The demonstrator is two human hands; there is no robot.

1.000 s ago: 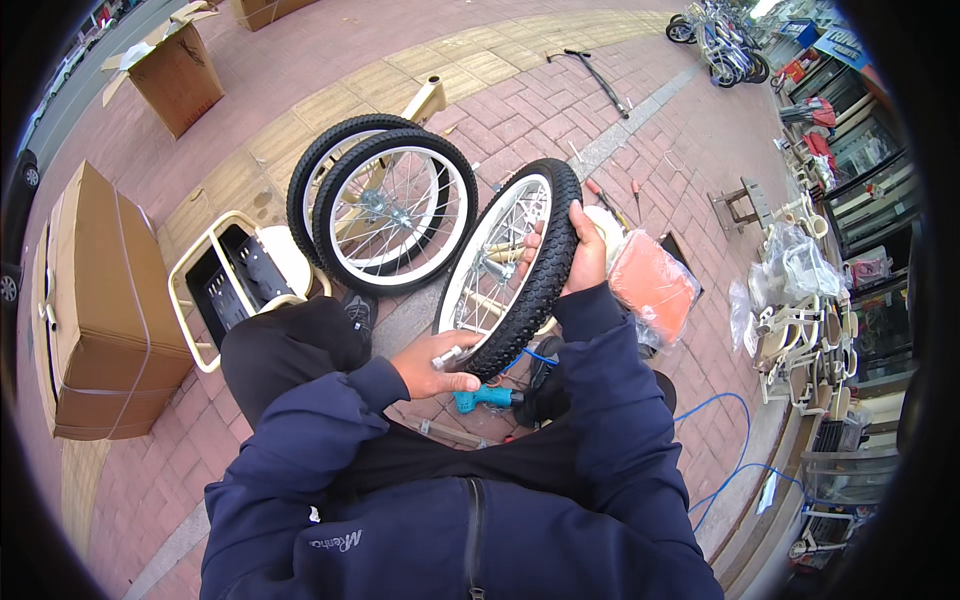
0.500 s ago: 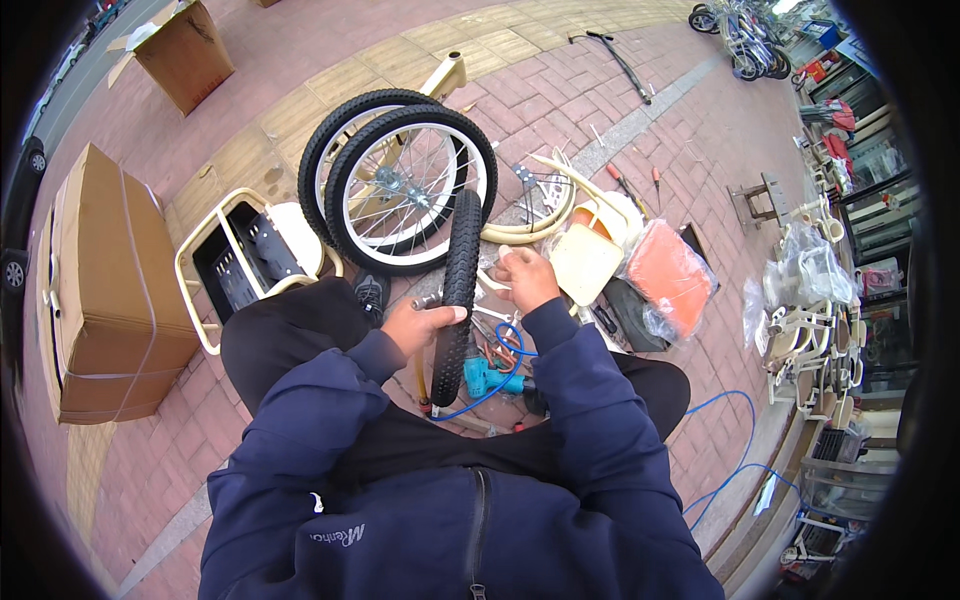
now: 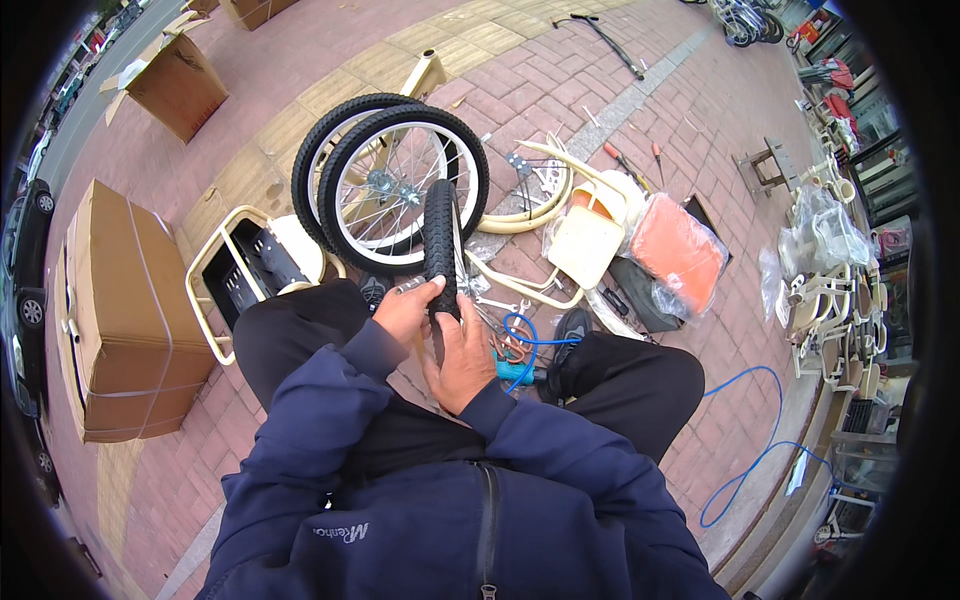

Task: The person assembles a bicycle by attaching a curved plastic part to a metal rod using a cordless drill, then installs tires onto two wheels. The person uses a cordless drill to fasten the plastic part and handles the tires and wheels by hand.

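A small bicycle wheel (image 3: pixel 440 235) with a knobby black tyre stands edge-on between my legs, a bit of its pale rim showing on the right. My left hand (image 3: pixel 405 312) grips the tyre from the left, thumb across the tread. Lower on the tyre, my right hand (image 3: pixel 463 355) is closed round it from the right; some of its fingertips are hidden. Just beyond stand two more white-rimmed wheels (image 3: pixel 402 190), close together by a cream frame tube (image 3: pixel 425 72). Beside my right hand lies a teal power tool (image 3: pixel 515 372) with a blue hose (image 3: pixel 533 345).
A cream rack with a black panel (image 3: pixel 235 255) stands left, near a large carton (image 3: pixel 135 320). To the right lie cream fenders (image 3: pixel 530 222), a cream seat-like part (image 3: pixel 588 250), an orange plastic-wrapped item (image 3: pixel 678 255) and screwdrivers (image 3: pixel 625 160). A hand pump (image 3: pixel 610 45) lies farther off.
My right hand has come down and left onto the tyre, from being raised apart from it. The held wheel has shifted slightly left, and its rim now shows on the right.
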